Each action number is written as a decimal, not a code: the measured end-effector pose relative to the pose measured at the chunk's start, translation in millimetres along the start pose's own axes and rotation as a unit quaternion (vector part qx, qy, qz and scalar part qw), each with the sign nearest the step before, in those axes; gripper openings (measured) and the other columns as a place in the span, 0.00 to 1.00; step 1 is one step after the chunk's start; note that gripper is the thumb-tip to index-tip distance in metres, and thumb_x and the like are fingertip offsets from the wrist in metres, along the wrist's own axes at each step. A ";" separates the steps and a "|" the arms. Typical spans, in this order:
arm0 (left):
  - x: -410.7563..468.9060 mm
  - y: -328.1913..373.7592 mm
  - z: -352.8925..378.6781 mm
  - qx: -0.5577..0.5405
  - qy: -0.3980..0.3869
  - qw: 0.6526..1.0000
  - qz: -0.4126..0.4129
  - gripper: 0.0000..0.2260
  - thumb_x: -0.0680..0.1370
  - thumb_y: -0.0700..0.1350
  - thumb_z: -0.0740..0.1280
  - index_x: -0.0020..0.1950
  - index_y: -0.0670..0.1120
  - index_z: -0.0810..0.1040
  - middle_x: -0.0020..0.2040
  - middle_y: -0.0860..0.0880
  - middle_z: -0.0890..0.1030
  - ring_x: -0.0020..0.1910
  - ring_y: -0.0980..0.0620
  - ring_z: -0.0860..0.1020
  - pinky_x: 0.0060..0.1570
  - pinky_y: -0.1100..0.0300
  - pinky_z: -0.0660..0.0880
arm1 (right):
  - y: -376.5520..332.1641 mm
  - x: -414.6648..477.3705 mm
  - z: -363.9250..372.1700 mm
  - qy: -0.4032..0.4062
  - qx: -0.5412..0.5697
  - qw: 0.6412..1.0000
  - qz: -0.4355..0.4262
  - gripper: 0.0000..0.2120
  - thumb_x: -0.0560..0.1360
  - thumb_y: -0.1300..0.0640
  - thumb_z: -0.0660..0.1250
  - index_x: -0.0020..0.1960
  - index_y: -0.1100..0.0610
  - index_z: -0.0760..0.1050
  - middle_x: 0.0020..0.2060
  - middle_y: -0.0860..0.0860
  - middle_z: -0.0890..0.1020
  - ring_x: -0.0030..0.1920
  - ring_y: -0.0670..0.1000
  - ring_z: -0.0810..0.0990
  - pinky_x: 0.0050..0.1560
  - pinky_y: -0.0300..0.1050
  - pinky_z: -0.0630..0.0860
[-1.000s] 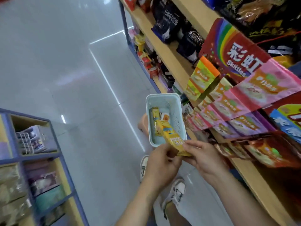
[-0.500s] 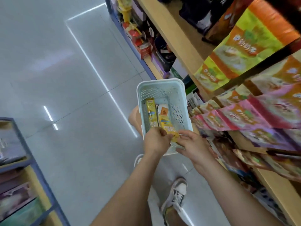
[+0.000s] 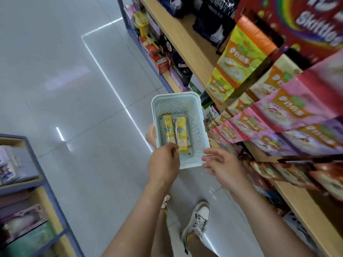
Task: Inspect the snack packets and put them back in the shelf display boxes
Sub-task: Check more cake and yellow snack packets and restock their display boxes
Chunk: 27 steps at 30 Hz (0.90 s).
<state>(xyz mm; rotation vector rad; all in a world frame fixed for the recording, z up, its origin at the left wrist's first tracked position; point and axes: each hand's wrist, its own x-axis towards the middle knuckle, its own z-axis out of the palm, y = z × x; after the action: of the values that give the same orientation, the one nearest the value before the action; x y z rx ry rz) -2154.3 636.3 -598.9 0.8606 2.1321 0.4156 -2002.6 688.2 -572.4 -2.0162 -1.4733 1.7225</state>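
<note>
Back in the basket: the yellow packet (image 3: 181, 134) that I was holding up in both hands a second ago is now lying flat in the pale blue basket (image 3: 175, 97). It is lying side by side with a second yellow packet (image 3: 168, 130). My right hand (image 3: 223, 165) is letting go and spreading wide, empty, just beside the basket's near right corner. My left hand (image 3: 163, 164) is curling its fingers over the near ends of the packets; I cannot tell whether it is pinching one or merely resting there. The basket is balancing on my raised knee (image 3: 150, 135), close to the shelf (image 3: 187, 43) and its pink display boxes (image 3: 278, 115). The check on this packet is looking finished, I judge. Neither packet is sitting in a display box yet, so the putting-back is still waiting.
</note>
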 end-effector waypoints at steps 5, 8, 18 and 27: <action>-99.6 41.4 -64.2 -0.016 0.075 0.995 0.068 0.10 0.79 0.44 0.64 0.54 0.53 0.83 0.48 0.48 0.85 0.48 0.45 0.81 0.43 0.57 0.72 | -24.0 -75.9 -47.1 0.011 -0.086 0.991 -0.098 0.13 0.75 0.61 0.68 0.44 0.42 0.80 0.40 0.50 0.84 0.41 0.51 0.84 0.48 0.51 0.79; -176.3 69.8 -98.6 -0.028 0.121 0.985 0.122 0.09 0.77 0.43 0.67 0.54 0.52 0.84 0.47 0.51 0.85 0.45 0.50 0.81 0.41 0.64 0.69 | -43.0 -143.5 -79.7 0.010 -0.155 0.974 -0.165 0.13 0.75 0.58 0.66 0.46 0.39 0.79 0.40 0.47 0.84 0.42 0.51 0.83 0.50 0.53 0.80; -384.8 132.7 -128.9 -0.076 0.145 0.917 0.363 0.09 0.72 0.42 0.68 0.47 0.53 0.83 0.44 0.59 0.82 0.42 0.63 0.78 0.44 0.64 0.75 | -56.8 -377.2 -189.2 0.073 -0.393 0.855 -0.331 0.11 0.80 0.55 0.63 0.60 0.50 0.79 0.55 0.47 0.83 0.57 0.49 0.79 0.56 0.45 0.73; -488.8 161.0 -119.8 -0.065 0.101 0.838 0.532 0.08 0.72 0.42 0.70 0.46 0.55 0.83 0.43 0.62 0.80 0.44 0.67 0.77 0.43 0.78 0.69 | 38.4 -521.6 -249.0 0.321 -0.207 0.872 -0.305 0.12 0.78 0.57 0.66 0.59 0.45 0.79 0.49 0.33 0.78 0.51 0.36 0.77 0.49 0.28 0.71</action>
<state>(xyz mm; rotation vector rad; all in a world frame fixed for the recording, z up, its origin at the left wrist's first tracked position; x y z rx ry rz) -1948.9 409.7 -168.0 1.9482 1.5616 1.2302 -1720.8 419.5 -143.6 -1.7111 -1.9876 0.4497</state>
